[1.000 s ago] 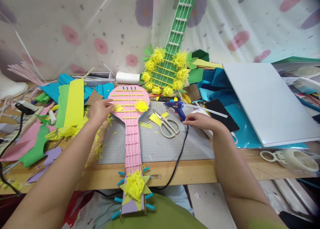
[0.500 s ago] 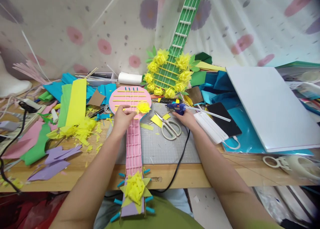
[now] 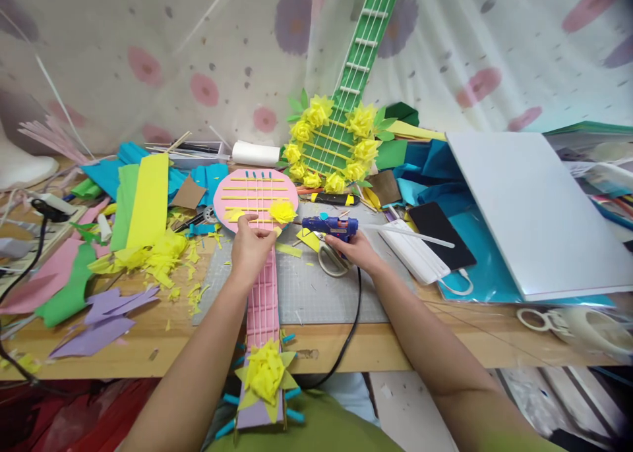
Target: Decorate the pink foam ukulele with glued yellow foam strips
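My right hand (image 3: 357, 249) is wrapped round the grip of a blue hot glue gun (image 3: 332, 225), a white glue stick (image 3: 420, 234) jutting from its back. The nozzle points left, close to my left hand (image 3: 252, 246), whose thumb and fingers pinch a small yellow paper piece (image 3: 277, 230). That hand is over the pink paper guitar (image 3: 264, 284), where its round body meets the neck. A yellow paper flower (image 3: 283, 211) sits on the body's right edge, and a larger one (image 3: 266, 373) decorates the headstock. Partly hidden behind my right hand are scissors (image 3: 332, 262).
A green paper guitar (image 3: 341, 142) with yellow flowers leans at the back. Yellow scraps (image 3: 163, 254) and coloured paper lie left. A power bank (image 3: 415, 251), black phone (image 3: 442, 234) and white board (image 3: 539, 215) lie right. The gun's black cord (image 3: 349, 340) hangs over the table edge.
My right hand has lifted the glue gun and brought it left, over the scissors, towards my left hand. My left hand has shifted slightly down and right with the yellow paper piece.
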A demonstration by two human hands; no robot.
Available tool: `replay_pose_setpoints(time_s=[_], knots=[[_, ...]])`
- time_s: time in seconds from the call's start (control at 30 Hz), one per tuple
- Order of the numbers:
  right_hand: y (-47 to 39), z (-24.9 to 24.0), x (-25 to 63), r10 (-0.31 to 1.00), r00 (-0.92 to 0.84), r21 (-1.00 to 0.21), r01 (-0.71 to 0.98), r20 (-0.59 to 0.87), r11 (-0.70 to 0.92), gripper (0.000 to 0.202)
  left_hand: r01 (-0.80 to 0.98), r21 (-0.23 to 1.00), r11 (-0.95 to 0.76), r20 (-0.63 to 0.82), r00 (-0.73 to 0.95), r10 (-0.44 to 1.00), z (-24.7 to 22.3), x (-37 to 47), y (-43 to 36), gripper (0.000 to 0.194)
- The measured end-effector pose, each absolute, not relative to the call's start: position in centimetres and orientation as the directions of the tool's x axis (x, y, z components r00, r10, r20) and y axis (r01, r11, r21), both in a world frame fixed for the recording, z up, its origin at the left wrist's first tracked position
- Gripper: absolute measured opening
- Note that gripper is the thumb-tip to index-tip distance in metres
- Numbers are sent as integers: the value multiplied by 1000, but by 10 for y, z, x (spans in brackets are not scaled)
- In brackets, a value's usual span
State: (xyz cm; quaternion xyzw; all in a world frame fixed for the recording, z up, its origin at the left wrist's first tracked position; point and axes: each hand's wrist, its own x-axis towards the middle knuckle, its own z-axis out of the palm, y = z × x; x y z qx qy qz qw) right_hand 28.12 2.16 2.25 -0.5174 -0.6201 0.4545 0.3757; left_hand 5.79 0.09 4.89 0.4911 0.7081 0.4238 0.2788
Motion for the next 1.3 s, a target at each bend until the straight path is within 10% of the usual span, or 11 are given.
replay_pose_setpoints(time_s=[1.3], knots=[[24, 19, 274, 935, -343, -873, 424, 90, 239, 40, 434, 891, 132, 51, -386, 921, 50, 69, -3, 55]])
